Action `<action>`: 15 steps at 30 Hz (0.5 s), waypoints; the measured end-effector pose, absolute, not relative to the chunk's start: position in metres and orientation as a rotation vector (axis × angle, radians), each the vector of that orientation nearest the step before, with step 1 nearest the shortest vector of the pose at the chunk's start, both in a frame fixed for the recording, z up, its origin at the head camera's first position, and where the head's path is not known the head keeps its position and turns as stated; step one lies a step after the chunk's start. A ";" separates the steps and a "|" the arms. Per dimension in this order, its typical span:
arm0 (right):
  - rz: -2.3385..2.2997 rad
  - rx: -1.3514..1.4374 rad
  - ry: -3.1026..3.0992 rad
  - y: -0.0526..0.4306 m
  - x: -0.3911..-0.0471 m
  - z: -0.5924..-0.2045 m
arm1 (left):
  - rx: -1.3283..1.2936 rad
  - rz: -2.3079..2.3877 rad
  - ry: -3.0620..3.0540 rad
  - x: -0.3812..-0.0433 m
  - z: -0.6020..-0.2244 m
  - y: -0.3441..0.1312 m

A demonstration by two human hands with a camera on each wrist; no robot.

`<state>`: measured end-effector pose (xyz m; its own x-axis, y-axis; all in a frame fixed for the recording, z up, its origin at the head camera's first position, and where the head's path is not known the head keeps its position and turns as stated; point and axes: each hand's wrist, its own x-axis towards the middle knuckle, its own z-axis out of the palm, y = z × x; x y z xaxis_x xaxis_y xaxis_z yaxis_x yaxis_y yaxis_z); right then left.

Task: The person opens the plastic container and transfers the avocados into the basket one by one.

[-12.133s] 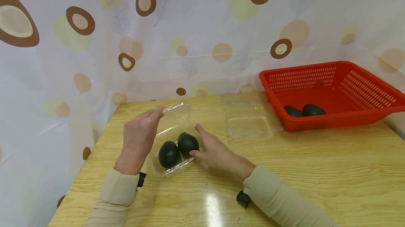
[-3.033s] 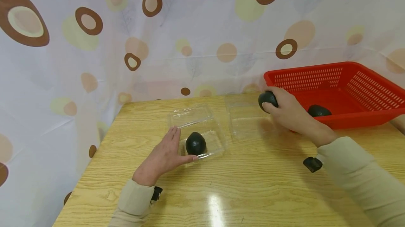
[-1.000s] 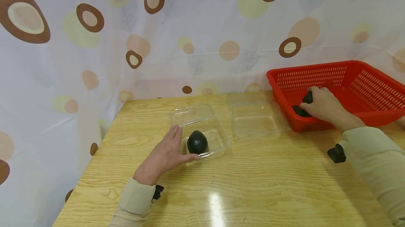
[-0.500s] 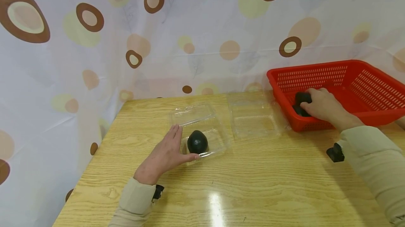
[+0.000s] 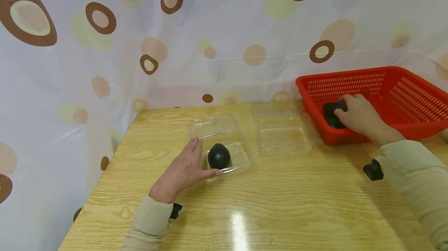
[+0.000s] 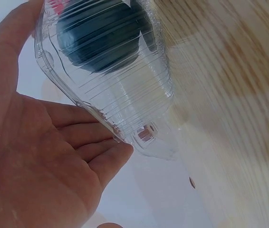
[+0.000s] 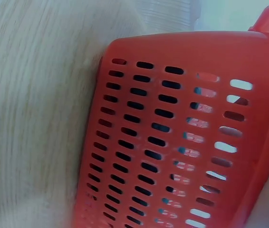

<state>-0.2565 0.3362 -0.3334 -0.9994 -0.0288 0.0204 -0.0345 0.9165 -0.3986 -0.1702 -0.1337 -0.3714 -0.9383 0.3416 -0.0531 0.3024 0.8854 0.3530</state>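
In the head view my left hand (image 5: 180, 173) spans the left side of an open clear plastic clamshell container (image 5: 241, 157), thumb along its front edge. One dark green avocado (image 5: 219, 156) sits inside. The left wrist view shows the straight, relaxed fingers (image 6: 84, 128) touching the container's rim (image 6: 72, 97), the avocado (image 6: 99, 35) visible through its ribbed wall. My right hand (image 5: 360, 115) reaches into the red basket (image 5: 381, 130), thumb and fingers around an avocado (image 5: 332, 108). Another avocado (image 5: 335, 122) lies just under it. The basket's slotted wall (image 7: 210, 52) hides most of this hand in the right wrist view.
A second open clear container (image 5: 281, 132) lies on the wooden table (image 5: 297, 196), beside the basket's left end. Behind the table hangs a pale curtain (image 5: 224, 21) with brown and yellow circles. The table's left edge runs close to the curtain.
Earlier, two avocados were in the left container; the right hand carried one to the basket. Over the last second the avocado under the right hand has shifted slightly left; the left hand stays put.
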 end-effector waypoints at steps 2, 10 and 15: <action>0.634 0.075 -3.038 0.335 -0.257 -0.332 | 0.500 0.525 2.936 -0.170 -0.371 -0.134; 0.632 0.112 -2.975 0.319 -0.255 -0.319 | 0.502 0.518 2.942 -0.170 -0.371 -0.134; 0.632 0.166 -2.966 0.305 -0.253 -0.311 | 0.505 0.525 2.940 -0.170 -0.370 -0.134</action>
<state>-0.2527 0.3048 -0.3107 -0.9886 -0.0850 0.1245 -0.1283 0.9076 -0.3997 -0.1700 -0.1339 -0.3699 -0.9384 0.3418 -0.0512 0.3029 0.8847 0.3543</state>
